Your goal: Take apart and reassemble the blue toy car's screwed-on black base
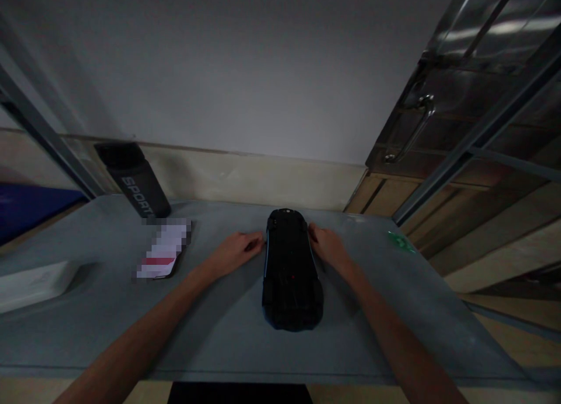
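A black toy car [291, 269] lies in the middle of the grey table, its dark underside up and a tiny red spot showing on it. At its left edge, near the far end, is my left hand [239, 253], fingers curled and fingertips against the side. My right hand [328, 245] holds the opposite edge at about the same height, its fingers bent and partly hidden by the car. Both forearms reach in from the near side.
On the grey table [210, 339], a dark "SPORT" bottle [135, 182] stands at the back left. Nearer are a blurred-out phone-like object [164, 249] and a white case [37, 284]. A green plastic piece [401, 241] lies at right. Metal frame bars [460, 152] flank the table; behind is a wall.
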`<state>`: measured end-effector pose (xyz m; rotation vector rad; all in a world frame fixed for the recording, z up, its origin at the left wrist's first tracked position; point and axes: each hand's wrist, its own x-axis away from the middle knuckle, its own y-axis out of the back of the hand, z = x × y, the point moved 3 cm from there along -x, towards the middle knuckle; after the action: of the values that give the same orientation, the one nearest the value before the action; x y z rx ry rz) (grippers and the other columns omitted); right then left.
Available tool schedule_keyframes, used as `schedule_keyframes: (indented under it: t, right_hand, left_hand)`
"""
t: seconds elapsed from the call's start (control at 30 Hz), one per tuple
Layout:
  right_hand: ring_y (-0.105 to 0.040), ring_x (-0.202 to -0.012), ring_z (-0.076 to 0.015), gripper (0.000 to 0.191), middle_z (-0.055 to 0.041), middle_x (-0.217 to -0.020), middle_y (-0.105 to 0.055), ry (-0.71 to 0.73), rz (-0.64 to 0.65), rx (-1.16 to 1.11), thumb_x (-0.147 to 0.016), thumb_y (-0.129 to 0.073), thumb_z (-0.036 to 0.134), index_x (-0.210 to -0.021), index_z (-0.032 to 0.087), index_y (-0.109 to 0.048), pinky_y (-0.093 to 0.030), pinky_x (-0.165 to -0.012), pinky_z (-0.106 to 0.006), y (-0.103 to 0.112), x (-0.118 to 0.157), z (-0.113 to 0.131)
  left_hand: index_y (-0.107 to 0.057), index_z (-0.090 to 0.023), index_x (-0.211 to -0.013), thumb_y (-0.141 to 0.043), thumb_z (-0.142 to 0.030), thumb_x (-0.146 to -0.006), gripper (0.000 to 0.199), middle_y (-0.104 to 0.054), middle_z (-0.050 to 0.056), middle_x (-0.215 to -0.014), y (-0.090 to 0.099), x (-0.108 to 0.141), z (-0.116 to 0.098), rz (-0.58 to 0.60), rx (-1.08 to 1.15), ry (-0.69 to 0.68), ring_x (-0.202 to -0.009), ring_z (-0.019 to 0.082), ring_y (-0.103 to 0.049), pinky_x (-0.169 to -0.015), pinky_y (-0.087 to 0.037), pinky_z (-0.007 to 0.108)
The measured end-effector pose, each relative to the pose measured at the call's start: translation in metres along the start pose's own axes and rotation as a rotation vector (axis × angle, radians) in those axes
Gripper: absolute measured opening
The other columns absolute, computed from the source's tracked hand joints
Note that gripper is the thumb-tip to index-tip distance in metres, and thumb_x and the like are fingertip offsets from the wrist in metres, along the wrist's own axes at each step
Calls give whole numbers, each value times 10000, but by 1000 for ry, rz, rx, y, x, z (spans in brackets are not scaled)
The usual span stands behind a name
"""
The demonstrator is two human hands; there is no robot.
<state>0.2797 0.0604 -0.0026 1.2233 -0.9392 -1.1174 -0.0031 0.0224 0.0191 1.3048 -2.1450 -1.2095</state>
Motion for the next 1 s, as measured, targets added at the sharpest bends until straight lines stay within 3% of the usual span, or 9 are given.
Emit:
schedule_keyframes:
  t: [0.2,0.53,1.0]
  right_hand:
    - [-736,-888,-249,260,-127,-1011,-800,-3,-7,2,-1135,-428,273,-1198,199,-669,-385,-714,-324,-2,0,-1]
    - [-727,-904,-243,266,-114,-1018,-802,8,-7,4,-1122,-442,280,-1209,207,-684,-400,-723,-316,0,0,-1]
    - [-725,-871,-248,254,-123,-1007,-799,15,-25,-8,-1113,-442,259,-1197,204,-676,-384,-721,-332,2,2,0]
  left_hand:
    - [-673,-230,-963,-404,-418,-1105,357,-666,11,-783,1,0,-2,-14,2,-1,-724,195,-628,-722,-418,294]
    - [-639,-224,-912,-440,-359,-1083,295,-596,-14,-725,0,1,0,3,-26,-16,-656,173,-577,-687,-383,286]
    - [-666,-232,-989,-484,-298,-1048,203,-659,-15,-769,-2,1,4,2,-27,-14,-674,169,-600,-688,-403,279]
